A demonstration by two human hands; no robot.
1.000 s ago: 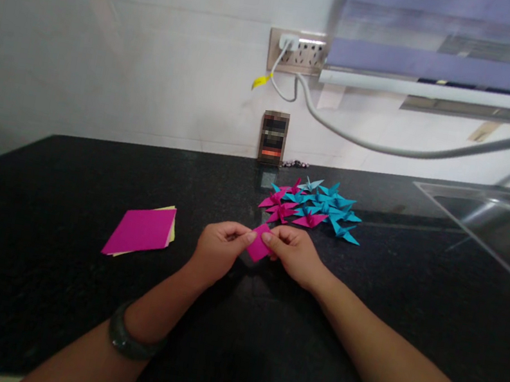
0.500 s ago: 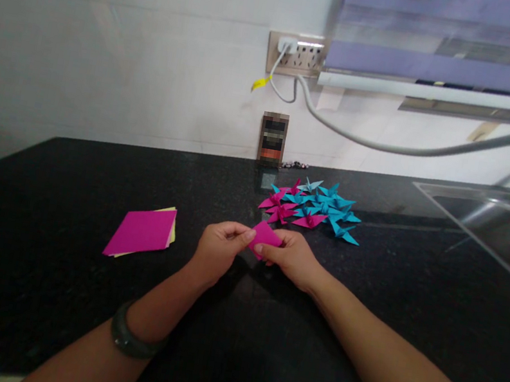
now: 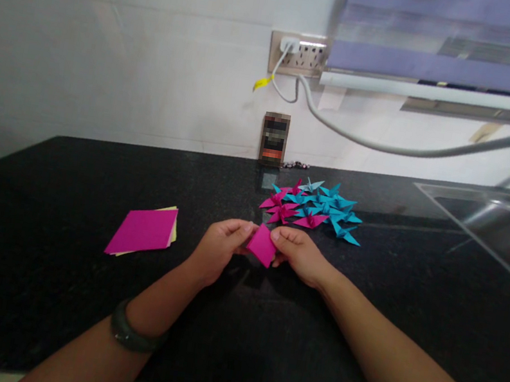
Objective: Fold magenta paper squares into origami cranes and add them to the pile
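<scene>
A small folded square of pink origami paper (image 3: 262, 245) is held up between my two hands, just above the black counter. My left hand (image 3: 222, 244) pinches its left edge between thumb and fingers. On the other side, my right hand (image 3: 296, 252) grips the right corner, thumb on top and fingers behind. Just beyond my hands lies a cluster of folded paper cranes, several blue (image 3: 325, 208), several pink (image 3: 311, 220) and a pale one (image 3: 312, 186). To the left rests a stack of square paper (image 3: 143, 231), magenta on top with yellow edges showing.
The black countertop (image 3: 47, 293) runs back to a tiled wall. Against it leans a blurred dark packet (image 3: 274, 140) with a bead string (image 3: 296, 164) beside it. A metal sink (image 3: 490, 217) is at the right. A grey cable (image 3: 389, 149) hangs from the socket panel (image 3: 302, 55).
The folded pink paper has turned between my hands. My right thumb has shifted from its lower front to its upper right corner, and the left fingers have moved slightly.
</scene>
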